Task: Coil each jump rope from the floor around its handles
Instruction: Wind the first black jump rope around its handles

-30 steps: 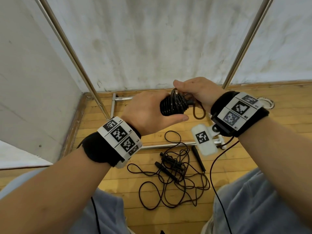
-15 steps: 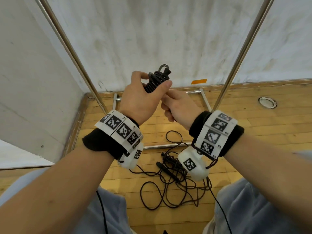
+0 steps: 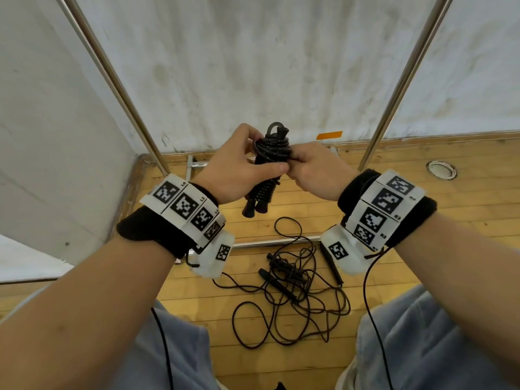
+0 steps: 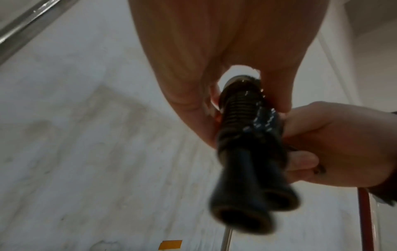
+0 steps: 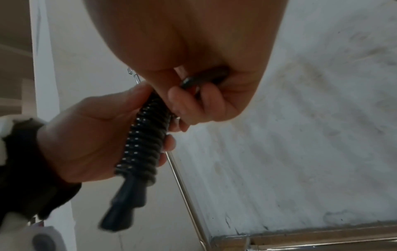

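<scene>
A black jump rope bundle point(image 3: 269, 161), its cord coiled tightly round its two handles, stands nearly upright at chest height. My left hand point(image 3: 239, 167) grips the bundle's middle from the left, thumb across the front. My right hand point(image 3: 312, 167) pinches the coils near the top from the right. A small loop of cord sticks out above the coils. The handle ends point(image 4: 247, 212) hang free below both hands. In the right wrist view the coiled bundle point(image 5: 144, 146) lies in the left palm. Several loose black ropes point(image 3: 292, 288) lie tangled on the wooden floor below.
Two slanted metal poles point(image 3: 405, 77) rise before a white wall. A metal floor bar point(image 3: 270, 243) crosses just beyond the tangle. A round floor fitting point(image 3: 441, 169) sits at the right. An orange tape strip point(image 3: 329, 135) marks the wall base. My knees frame the bottom.
The bundle has gone from lying sideways to standing upright. My right hand dropped below it, then came back up to pinch the upper coils from the right.
</scene>
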